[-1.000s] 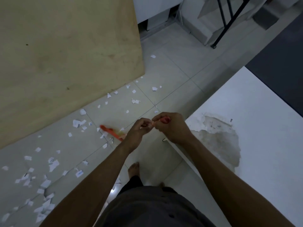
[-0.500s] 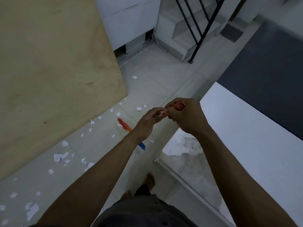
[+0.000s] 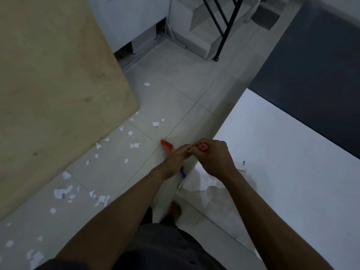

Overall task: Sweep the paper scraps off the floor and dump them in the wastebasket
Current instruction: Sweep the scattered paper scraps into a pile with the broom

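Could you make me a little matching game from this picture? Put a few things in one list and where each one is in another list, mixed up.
Things:
1. broom handle
2. paper scraps
3. black railing
4. wooden board

Places:
A. at the top of the picture
B. scattered on the tiled floor
C. gripped in the right hand
D. filling the left side of the picture

Pairs: 1-C, 2-B, 3-A, 4-D
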